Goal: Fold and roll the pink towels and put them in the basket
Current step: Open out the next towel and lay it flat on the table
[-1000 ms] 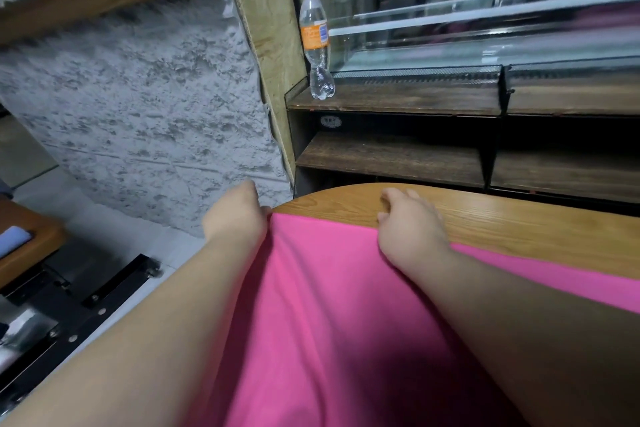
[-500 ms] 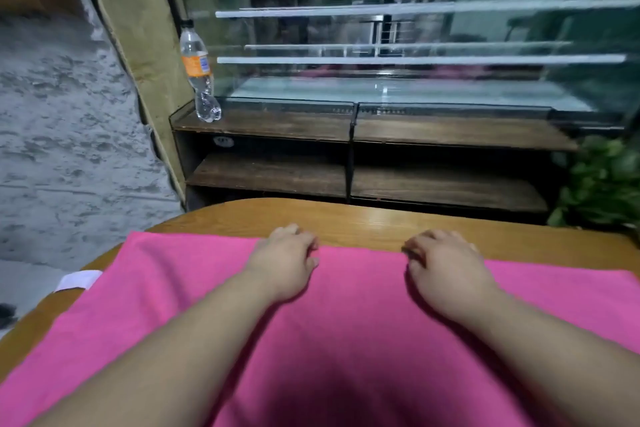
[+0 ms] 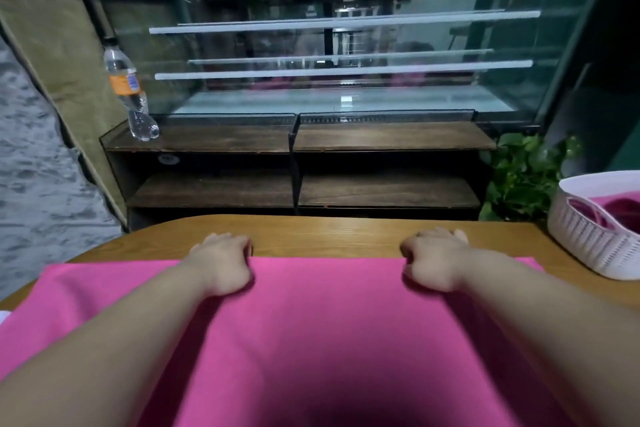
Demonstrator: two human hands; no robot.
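Note:
A large pink towel (image 3: pixel 325 315) lies spread flat over the wooden table (image 3: pixel 329 236), reaching from the far edge area down to the bottom of the view. My left hand (image 3: pixel 221 263) and my right hand (image 3: pixel 436 260) sit on its far edge, well apart, each with fingers curled over the hem and gripping it. The white woven basket (image 3: pixel 585 239) stands at the table's right end, and pink cloth (image 3: pixel 620 211) shows inside it.
Behind the table is a dark wooden shelf unit (image 3: pixel 298 142) under a glass display case (image 3: pixel 339 45). A plastic water bottle (image 3: pixel 130 94) stands on the shelf's left end. A green plant (image 3: pixel 523 177) grows beside the basket.
My hands have slid apart along the towel's far edge. The view has swung right, bringing the basket into sight.

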